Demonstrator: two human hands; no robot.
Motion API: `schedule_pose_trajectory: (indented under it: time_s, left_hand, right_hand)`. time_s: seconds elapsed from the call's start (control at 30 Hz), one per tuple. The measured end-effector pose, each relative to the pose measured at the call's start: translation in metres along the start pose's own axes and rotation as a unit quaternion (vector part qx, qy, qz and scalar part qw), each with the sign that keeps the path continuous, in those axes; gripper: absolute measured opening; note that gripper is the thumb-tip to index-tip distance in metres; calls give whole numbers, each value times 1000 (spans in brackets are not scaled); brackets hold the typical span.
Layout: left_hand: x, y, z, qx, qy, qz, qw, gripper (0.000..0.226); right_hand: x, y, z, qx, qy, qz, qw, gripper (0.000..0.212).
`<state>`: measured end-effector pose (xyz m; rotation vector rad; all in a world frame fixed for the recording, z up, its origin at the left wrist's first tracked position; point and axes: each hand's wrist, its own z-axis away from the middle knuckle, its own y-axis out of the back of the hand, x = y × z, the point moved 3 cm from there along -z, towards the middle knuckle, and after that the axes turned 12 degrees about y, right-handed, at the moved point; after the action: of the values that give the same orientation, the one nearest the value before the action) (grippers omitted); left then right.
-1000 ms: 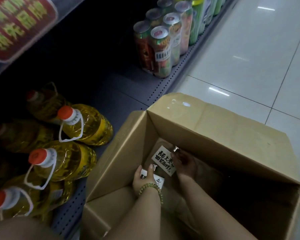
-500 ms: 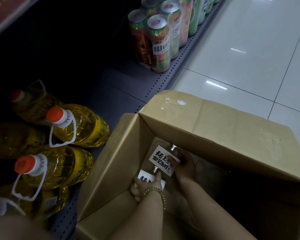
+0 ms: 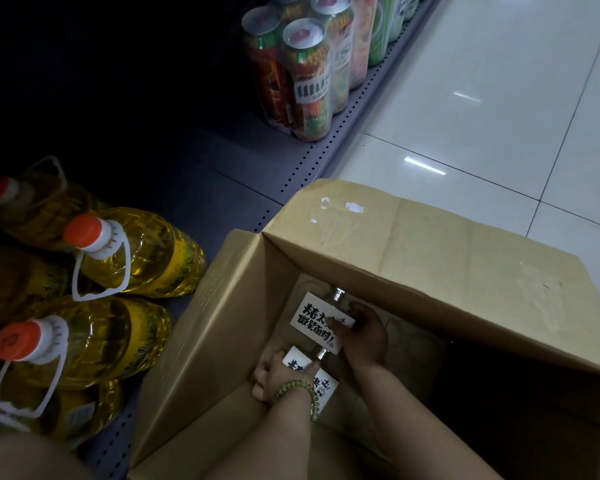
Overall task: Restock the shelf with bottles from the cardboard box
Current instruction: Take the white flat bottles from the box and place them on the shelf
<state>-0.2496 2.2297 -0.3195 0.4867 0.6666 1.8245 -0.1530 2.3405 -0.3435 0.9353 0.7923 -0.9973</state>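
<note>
Deep inside brown cardboard box (image 3: 430, 258), each hand's fingers wrapped one small clear white-labelled bottle: right hand (image 3: 362, 336) upper bottle (image 3: 317, 322), left hand (image 3: 278, 375) lower bottle (image 3: 321, 384). Risk: glass knocking together or slipping on lift-out.

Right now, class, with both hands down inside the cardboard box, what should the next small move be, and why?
Probably lift both bottles straight up out of the box. The left hand already has its grip on the nearer bottle and the right hand on the farther bottle, and both lie deep between the walls. The shelf has bare room beside the oil jugs.
</note>
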Motion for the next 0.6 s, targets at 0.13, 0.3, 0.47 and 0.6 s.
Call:
schedule_pose_trajectory:
  time_s: [0.13, 0.3, 0.47, 0.6]
  left_hand:
    - [-2, -1, -1, -7, -18, -7, 1000, 69]
    - [-5, 2, 1, -25, -33, 14, 999, 59]
    - [1, 3, 3, -77, -41, 74, 993, 51]
    - [5, 5, 8, -95, -59, 76, 991, 48]
  right_hand:
    - [1, -1, 0, -16, -27, -18, 999, 29]
    - [1, -3, 0, -42, -64, -54, 996, 32]
    - [3, -5, 1, -53, -79, -71, 993, 27]
    - [2, -7, 4, -49, -78, -84, 992, 34]
